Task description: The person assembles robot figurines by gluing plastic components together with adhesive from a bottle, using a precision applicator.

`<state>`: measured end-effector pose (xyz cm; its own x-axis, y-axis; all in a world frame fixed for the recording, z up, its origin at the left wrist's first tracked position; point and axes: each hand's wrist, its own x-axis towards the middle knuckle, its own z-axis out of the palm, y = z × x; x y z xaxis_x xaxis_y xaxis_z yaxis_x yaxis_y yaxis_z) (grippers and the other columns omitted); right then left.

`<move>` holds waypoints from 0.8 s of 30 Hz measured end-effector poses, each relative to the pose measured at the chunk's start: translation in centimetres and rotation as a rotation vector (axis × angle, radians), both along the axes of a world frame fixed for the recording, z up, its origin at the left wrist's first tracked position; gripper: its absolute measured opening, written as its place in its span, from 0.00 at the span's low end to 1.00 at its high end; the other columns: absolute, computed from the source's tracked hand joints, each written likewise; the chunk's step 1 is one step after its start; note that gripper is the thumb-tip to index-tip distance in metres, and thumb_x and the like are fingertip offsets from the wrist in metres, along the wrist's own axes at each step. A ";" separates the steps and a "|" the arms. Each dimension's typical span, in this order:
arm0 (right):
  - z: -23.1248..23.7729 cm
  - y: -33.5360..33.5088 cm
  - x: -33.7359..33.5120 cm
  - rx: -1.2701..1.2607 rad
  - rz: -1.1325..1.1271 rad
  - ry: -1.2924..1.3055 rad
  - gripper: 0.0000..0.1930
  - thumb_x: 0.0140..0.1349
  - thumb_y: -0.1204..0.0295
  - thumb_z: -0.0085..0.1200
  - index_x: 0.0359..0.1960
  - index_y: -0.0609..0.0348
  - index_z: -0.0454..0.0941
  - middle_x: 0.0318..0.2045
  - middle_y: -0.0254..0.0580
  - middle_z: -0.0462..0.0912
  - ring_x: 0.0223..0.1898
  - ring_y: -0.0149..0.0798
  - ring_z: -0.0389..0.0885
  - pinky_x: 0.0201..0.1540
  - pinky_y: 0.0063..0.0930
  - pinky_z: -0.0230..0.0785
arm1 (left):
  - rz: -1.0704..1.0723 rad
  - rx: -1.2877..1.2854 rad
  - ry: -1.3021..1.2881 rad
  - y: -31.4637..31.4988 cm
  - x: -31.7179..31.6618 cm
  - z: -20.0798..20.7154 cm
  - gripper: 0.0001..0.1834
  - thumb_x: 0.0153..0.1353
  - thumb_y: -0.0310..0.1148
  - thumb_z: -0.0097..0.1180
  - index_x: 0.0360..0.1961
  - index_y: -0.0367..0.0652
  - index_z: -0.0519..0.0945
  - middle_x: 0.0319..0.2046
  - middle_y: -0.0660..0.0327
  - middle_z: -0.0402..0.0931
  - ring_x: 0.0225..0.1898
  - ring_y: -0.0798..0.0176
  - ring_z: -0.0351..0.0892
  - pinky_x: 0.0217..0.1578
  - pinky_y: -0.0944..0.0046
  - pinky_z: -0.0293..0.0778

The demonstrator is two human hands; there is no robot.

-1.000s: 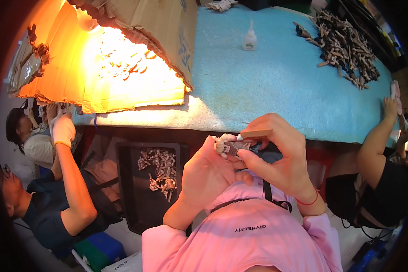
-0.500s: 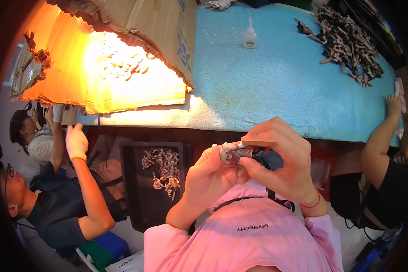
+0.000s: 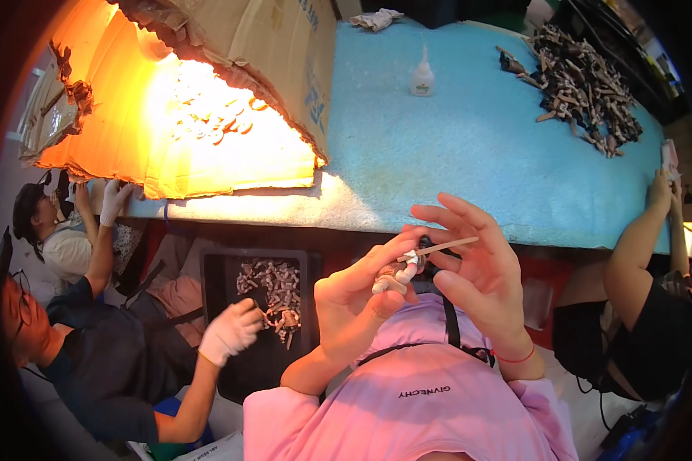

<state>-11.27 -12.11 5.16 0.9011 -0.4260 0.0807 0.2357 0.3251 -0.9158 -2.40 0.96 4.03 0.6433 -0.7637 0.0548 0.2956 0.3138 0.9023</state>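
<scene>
A small figurine, painted brown and pale, is pinched between the thumb and fingers of my left hand. From it a thin, flat tan piece juts toward the right, and a dark part shows behind it. My right hand is beside the figurine with its fingers spread and the thumb apart; nothing is gripped in it. The tan piece passes in front of the right palm; whether it touches the skin cannot be made out.
On the blue table stand a small glue bottle and a heap of dark and tan pieces. A torn cardboard box covers brightly lit parts. A co-worker's gloved hand is over a black tray of figurines. Another person's arm is at right.
My right hand has let go and its fingers have spread. The figurine has turned in my left hand, its tan piece now tilting upward. The co-worker's gloved hand has come down to the tray.
</scene>
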 end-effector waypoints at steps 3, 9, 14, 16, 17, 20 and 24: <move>0.7 0.5 -0.2 0.027 0.005 -0.013 0.34 0.52 0.83 0.50 0.61 0.62 0.51 0.58 0.54 0.60 0.58 0.42 0.63 0.57 0.35 0.59 | 0.104 0.032 -0.228 0.1 0.0 -0.1 0.26 0.53 0.38 0.60 0.48 0.30 0.72 0.48 0.47 0.71 0.36 0.65 0.71 0.35 0.68 0.71; 1.1 1.2 0.2 0.056 0.088 -0.039 0.33 0.50 0.84 0.49 0.60 0.66 0.51 0.59 0.58 0.58 0.60 0.44 0.60 0.60 0.39 0.57 | 0.229 0.045 -0.685 0.0 0.3 -0.3 0.26 0.47 0.33 0.64 0.46 0.30 0.74 0.49 0.44 0.71 0.37 0.59 0.72 0.35 0.66 0.72; 0.9 0.9 0.3 0.040 0.196 -0.033 0.28 0.50 0.88 0.47 0.57 0.68 0.59 0.57 0.50 0.61 0.57 0.37 0.64 0.61 0.33 0.55 | 0.283 0.102 -0.817 0.5 0.1 -0.3 0.28 0.38 0.27 0.66 0.44 0.30 0.75 0.48 0.44 0.72 0.36 0.54 0.72 0.35 0.64 0.72; 0.8 1.0 0.2 0.031 0.186 -0.076 0.26 0.48 0.88 0.46 0.54 0.69 0.64 0.55 0.51 0.64 0.58 0.39 0.63 0.61 0.33 0.56 | 0.299 0.094 -0.839 0.5 -0.1 -0.1 0.28 0.38 0.27 0.66 0.44 0.30 0.75 0.48 0.45 0.72 0.36 0.54 0.72 0.35 0.64 0.72; 0.9 1.1 0.1 0.027 0.187 -0.075 0.26 0.48 0.88 0.46 0.54 0.69 0.64 0.55 0.51 0.64 0.58 0.39 0.63 0.61 0.33 0.56 | 0.312 0.090 -0.862 0.6 -0.1 0.0 0.27 0.38 0.27 0.66 0.43 0.31 0.76 0.47 0.45 0.72 0.35 0.54 0.72 0.34 0.64 0.72; 0.9 1.4 0.2 0.000 0.156 -0.072 0.27 0.45 0.88 0.45 0.53 0.70 0.65 0.54 0.51 0.66 0.60 0.42 0.61 0.60 0.32 0.56 | 0.329 0.070 -0.921 0.6 -0.2 -0.1 0.26 0.48 0.34 0.63 0.46 0.27 0.73 0.47 0.42 0.71 0.37 0.59 0.69 0.38 0.66 0.69; 0.7 1.7 0.4 -0.083 0.105 -0.068 0.28 0.43 0.87 0.43 0.52 0.71 0.65 0.53 0.51 0.67 0.57 0.39 0.65 0.59 0.32 0.58 | 0.327 0.073 -0.917 0.8 -0.3 -0.1 0.26 0.48 0.33 0.63 0.46 0.27 0.74 0.48 0.41 0.71 0.38 0.57 0.70 0.38 0.65 0.69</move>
<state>-10.91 -10.44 5.90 0.9315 -0.3192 0.1743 0.2671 0.2751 -0.9236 -2.74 1.79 3.89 0.5554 -0.5765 0.5993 -0.6223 0.1900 0.7594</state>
